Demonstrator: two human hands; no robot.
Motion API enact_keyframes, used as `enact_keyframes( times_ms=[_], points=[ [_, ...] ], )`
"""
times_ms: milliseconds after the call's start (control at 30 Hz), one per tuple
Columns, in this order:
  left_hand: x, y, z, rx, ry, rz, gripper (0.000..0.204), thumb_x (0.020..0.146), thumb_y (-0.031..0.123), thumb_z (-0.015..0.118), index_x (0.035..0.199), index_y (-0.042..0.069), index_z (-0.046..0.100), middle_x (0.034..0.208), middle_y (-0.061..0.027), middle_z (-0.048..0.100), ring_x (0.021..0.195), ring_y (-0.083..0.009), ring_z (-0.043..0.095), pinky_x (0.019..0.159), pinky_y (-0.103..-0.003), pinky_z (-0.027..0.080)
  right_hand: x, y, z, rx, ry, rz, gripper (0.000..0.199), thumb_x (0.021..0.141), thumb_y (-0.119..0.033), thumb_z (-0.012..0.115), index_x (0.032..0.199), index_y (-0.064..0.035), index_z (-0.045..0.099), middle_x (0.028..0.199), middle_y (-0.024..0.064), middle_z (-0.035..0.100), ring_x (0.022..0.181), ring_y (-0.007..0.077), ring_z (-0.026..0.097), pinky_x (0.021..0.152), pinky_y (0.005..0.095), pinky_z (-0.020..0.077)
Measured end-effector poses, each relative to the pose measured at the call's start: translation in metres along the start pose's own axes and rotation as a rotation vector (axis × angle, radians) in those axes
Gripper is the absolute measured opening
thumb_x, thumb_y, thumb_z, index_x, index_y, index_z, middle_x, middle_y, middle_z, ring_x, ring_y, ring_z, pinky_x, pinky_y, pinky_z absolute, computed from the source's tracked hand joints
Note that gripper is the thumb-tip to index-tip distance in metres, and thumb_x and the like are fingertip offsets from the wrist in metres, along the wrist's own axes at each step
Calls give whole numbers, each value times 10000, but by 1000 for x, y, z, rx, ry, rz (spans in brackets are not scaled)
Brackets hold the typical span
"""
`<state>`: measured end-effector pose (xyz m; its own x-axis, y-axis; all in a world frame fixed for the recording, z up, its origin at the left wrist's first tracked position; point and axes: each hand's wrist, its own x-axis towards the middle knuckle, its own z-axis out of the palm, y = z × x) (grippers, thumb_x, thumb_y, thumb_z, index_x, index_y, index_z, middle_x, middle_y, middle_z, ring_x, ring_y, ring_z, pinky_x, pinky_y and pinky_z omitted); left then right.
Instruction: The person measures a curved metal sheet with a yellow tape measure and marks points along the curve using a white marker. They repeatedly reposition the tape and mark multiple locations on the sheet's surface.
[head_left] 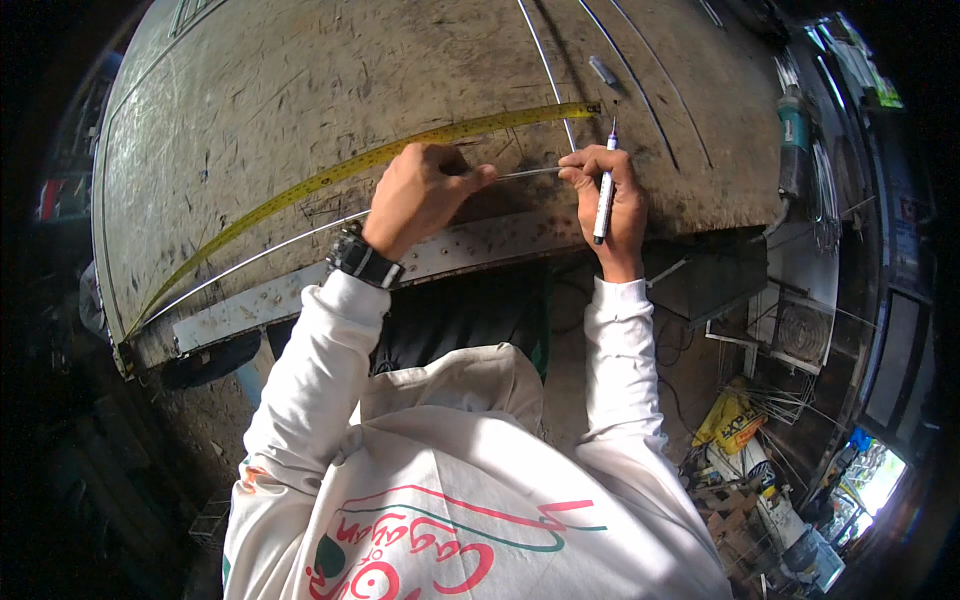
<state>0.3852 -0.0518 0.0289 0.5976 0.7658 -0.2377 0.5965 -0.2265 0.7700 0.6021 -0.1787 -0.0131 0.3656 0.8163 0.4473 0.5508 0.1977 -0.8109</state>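
Thin metal rod (pixel 300 240) along the workbench (pixel 300 90), left hand (pixel 415 195) pinching it, right hand (pixel 610 195) gripping its end plus a marker (pixel 605 195) (tape measure (pixel 350 165) just behind).

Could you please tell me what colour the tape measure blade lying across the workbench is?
The tape measure blade is yellow with dark markings, seen clearly in the head view.

A metal workshop, seen from above: a scarred, scratched steel table (pixel 300 90) with a bolted edge strip carries a yellow tape measure (pixel 330 175) and thin metal rods (pixel 545 60). An angle grinder (pixel 793 140) lies at the table's right edge — beyond it, a dirt-stained concrete floor (pixel 575 360) littered with wire racks (pixel 790 330), cables and scrap — all signs of fabrication work.
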Motion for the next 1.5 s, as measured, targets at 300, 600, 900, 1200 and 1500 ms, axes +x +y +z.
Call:
enact_keyframes(
  times_ms=[300,600,900,1200,1500],
  points=[
    [1,15,-1,148,-3,-72,600,858,580,750,927,-15,786,732,-187,725,744,-356,735,708,-429,580,0,4,-1,-23,36,-35,236,904,18,738,998,-63,537,952,85,711,882,218,698,811,353,554],
    [-25,-32,-39,38,-72,149,310,974,281,695,1065,-9,758,894,-141,747,751,-242,680,723,-365,527,0,-2,-2,4,23,-1,235,933,-2,729,998,-60,510,958,84,713,919,196,701,849,373,577],
    [-21,-8,-21,197,30,-36,595,907,566,728,931,-27,752,783,-163,709,670,-269,667,658,-392,523,-1,-4,-1,-7,-6,4,264,917,13,740,995,-66,501,935,87,709,889,200,693,818,370,561],
    [-20,-26,-24,83,32,63,519,927,505,718,977,-10,755,761,-145,699,699,-265,665,661,-388,516,-1,-2,0,26,15,5,265,912,4,750,996,-75,512,944,84,723,883,192,706,821,362,568],
    [-29,-26,-17,171,121,150,484,925,486,743,944,2,737,811,-144,708,683,-254,641,644,-389,499,-2,-2,-1,-25,-19,-1,260,910,-15,757,986,-73,515,933,82,727,875,205,704,819,365,566]
  ],
)
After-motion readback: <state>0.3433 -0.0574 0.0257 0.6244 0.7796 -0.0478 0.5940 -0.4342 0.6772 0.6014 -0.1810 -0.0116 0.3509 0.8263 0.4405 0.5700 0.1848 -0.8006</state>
